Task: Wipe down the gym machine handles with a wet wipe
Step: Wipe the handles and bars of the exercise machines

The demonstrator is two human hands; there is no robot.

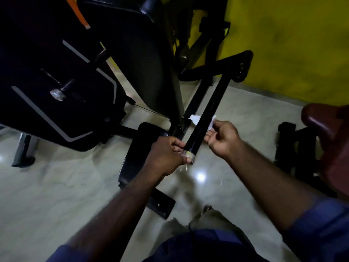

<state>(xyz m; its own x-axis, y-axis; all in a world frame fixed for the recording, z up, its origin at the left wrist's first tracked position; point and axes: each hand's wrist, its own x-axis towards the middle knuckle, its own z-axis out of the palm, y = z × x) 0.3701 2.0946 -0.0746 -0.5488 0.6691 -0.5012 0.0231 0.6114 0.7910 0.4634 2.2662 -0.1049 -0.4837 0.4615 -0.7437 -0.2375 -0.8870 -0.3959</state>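
Note:
A long black handle bar (208,112) of the gym machine runs from the upper right down to a silver end cap near the middle of the view. My left hand (167,156) is closed around the bar's lower end at the cap. A white wet wipe (196,119) is wrapped behind the bar a little above that. My right hand (221,138) pinches the wipe's right edge against the bar's side.
A black padded seat (56,76) with grey trim fills the upper left. A black footplate (139,159) lies on the pale tiled floor (56,186) under my left arm. A yellow wall (292,44) is at the upper right, a dark red pad (328,129) at the right edge.

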